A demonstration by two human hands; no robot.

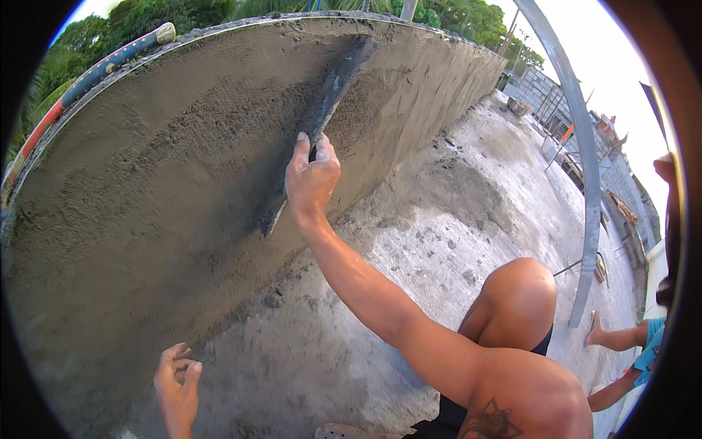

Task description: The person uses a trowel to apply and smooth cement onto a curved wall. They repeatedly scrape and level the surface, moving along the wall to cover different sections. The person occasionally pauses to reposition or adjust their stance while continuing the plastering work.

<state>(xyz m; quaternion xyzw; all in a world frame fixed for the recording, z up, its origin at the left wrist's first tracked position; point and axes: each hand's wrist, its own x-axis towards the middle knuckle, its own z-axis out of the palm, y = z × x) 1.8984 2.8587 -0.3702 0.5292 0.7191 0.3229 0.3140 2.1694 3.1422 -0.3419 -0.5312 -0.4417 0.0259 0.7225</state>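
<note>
My right hand (313,174) pinches a long, narrow, mortar-smeared screed bar (342,79) near its middle, thumb on one side and fingers on the other. The bar slants across a low wall (212,139) coated in wet grey mortar and lies close against its face. Around the bar, some of the mortar is rough and some smoother. My left hand (178,384) hangs at the lower left in front of the wall's foot, fingers loosely bent and apart, holding nothing.
Mortar crumbs and damp patches mark the concrete floor (409,256). A coloured, patterned tube (110,66) lies along the wall's top. A grey metal post (587,168) rises at right, near another person's bare leg (618,336). A bowl-shaped container (518,107) stands farther back.
</note>
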